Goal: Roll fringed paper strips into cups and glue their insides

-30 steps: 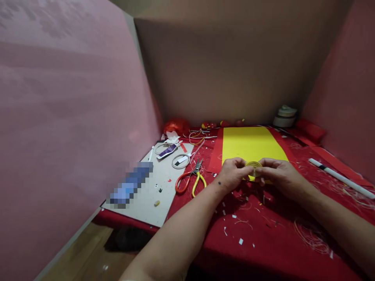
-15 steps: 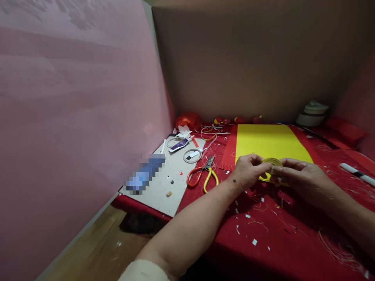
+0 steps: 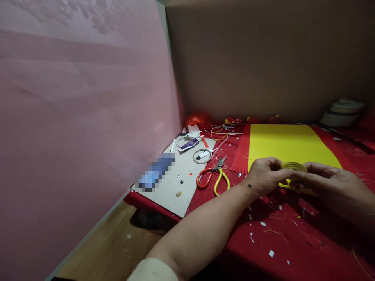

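A round, ridged yellow paper coil (image 3: 293,167) is held up over the near edge of the yellow sheets. My left hand (image 3: 266,175) pinches its left side between thumb and fingers. From the other side my right hand (image 3: 335,185) grips the same coil, its fingers partly hiding the lower part. Behind the hands lies a yellow corrugated sheet (image 3: 287,142) on top of a red corrugated sheet (image 3: 241,150). Left of my left wrist, scissors (image 3: 218,168) with one red and one yellow handle rest with blades slightly apart.
A grey board (image 3: 170,199) at the left carries a purple tube (image 3: 189,145), a ring of tape (image 3: 202,156) and a blurred blue item (image 3: 156,171). White scraps (image 3: 271,253) litter the red cloth (image 3: 249,238). A white lidded container (image 3: 342,113) stands at the back right.
The camera has turned a little to the left, so everything sits further right in view. Both hands stay on the coil, which now appears tilted flatter.
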A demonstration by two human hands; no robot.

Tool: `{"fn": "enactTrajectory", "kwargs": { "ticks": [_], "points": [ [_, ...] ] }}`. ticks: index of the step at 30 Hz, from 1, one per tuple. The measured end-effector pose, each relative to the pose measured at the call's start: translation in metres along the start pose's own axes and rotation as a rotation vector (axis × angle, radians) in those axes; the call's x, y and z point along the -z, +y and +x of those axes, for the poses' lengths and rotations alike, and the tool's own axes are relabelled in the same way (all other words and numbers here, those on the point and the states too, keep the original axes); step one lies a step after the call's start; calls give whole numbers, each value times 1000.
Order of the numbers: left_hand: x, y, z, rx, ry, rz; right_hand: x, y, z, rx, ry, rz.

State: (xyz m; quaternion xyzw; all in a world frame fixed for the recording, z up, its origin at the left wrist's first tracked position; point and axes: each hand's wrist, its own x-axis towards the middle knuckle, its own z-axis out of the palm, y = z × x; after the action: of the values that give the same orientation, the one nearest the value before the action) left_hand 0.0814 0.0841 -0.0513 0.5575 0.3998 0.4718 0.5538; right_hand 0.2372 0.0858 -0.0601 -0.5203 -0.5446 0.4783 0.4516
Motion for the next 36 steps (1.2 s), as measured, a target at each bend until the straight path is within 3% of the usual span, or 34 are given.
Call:
{"fn": "enactTrajectory", "kwargs": {
  "ticks": [2, 8, 14, 20, 26, 32, 36],
  "points": [
    [0, 4, -2, 5, -17, 8, 3, 2, 1, -46, -123, 85],
    [4, 15, -5, 50, -21, 39, 4, -1, 1, 30, -220, 54],
    [-3, 19, 0, -28, 18, 52, 0, -2, 0, -22, -98, 245],
    [-2, 25, 2, 24, -23, 118, 2, -5, 1, 42, -98, 156],
    [2, 22, -3, 7, 23, 63, -1, -10, -3, 50, -113, 214],
    [4, 19, 1, 37, 15, 91, -1, -10, -3, 142, -108, 128],
    [4, 22, 0, -21, 55, 86, -4, -12, -5, 166, -111, 172]
  ]
}}
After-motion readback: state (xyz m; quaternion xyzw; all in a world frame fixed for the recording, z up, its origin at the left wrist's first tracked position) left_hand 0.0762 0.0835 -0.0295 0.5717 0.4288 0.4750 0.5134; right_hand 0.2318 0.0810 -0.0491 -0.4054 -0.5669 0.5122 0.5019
